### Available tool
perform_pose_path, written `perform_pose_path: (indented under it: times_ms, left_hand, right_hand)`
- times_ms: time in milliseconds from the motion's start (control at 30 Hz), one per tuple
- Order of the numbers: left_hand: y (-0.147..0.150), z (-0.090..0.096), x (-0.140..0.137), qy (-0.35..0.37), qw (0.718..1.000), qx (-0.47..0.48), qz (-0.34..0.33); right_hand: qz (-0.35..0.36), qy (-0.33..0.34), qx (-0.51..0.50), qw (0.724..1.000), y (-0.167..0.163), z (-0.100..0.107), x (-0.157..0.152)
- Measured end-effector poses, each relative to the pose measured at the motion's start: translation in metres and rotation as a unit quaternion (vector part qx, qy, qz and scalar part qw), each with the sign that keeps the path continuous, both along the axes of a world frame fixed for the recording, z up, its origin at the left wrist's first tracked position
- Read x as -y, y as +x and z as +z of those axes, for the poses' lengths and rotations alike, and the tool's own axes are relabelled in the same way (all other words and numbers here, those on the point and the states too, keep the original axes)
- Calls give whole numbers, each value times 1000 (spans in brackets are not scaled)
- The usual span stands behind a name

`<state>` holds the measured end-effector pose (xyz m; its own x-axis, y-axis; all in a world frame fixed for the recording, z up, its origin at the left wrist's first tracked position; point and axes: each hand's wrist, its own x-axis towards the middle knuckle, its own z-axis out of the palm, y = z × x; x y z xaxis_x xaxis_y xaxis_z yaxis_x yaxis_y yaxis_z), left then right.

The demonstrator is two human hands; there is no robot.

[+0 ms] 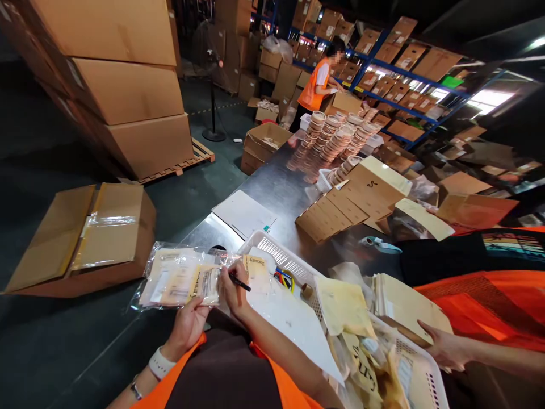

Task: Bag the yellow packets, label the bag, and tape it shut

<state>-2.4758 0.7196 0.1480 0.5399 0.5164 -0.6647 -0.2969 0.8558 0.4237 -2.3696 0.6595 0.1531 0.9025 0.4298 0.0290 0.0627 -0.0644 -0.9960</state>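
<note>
Your left hand (187, 324) pinches the near edge of the clear, crinkly plastic packets of cream labels (181, 278) at the steel table's (276, 190) corner. Your right hand (232, 289) grips a black pen (239, 282) over them. They look light, floppy and slick, so support them flat from underneath.

place: warehouse packing area, goods storage plus a hand-packing bench
racking: blue steel shelving (409, 85) is running along the far wall, carrying rows of brown cartons
bulk stock: big cardboard boxes (128, 85) are sitting stacked on a wooden pallet (187, 162); an opened carton (80, 238) is lying on the dark concrete floor
bench: a long steel table (276, 187) is holding stacks of round tins (336, 139), flat kraft boxes (332, 213) and a white plastic basket (281, 258) of bagged items
staff: a person in an orange hi-vis vest (317, 85) is working at the far end
extras: a pedestal fan (210, 57) is standing in the aisle
</note>
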Motion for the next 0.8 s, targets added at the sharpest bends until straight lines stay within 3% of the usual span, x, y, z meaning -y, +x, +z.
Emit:
perform_pose_path:
  times_ms: [67,167,300,433,500,567,633,733,800]
  left_hand:
    - [1,4,-1,0,1000,4,6]
    - [2,8,-2,3,1000,-1,12]
    - [0,9,-3,24,1000,-7,7]
    - [-6,10,-6,21,999,-29,3]
    - [-11,10,-9,11,999,-48,-14]
    - [-16,11,-13,-3,997,-68,-33]
    - [-19,13,-16,-14,995,-85,-42]
    - [-21,17,-21,-5,995,-89,-33]
    - [-19,23,-24,3,996,-82,-28]
  right_hand:
    - [-21,-13,8,1000,-2,-3,3]
    - [9,-14,5,1000,-12,-6,5]
    - [-12,14,-5,1000,-16,5,10]
    - [-95,50,-10,994,20,25,38]
    - [-129,20,23,991,49,34,66]
    - [-147,-75,100,981,79,40,102]
    - [-151,-191,173,954,102,44,137]
    - [-98,-419,181,884,118,43,176]
    - [-48,-525,133,839,121,33,186]
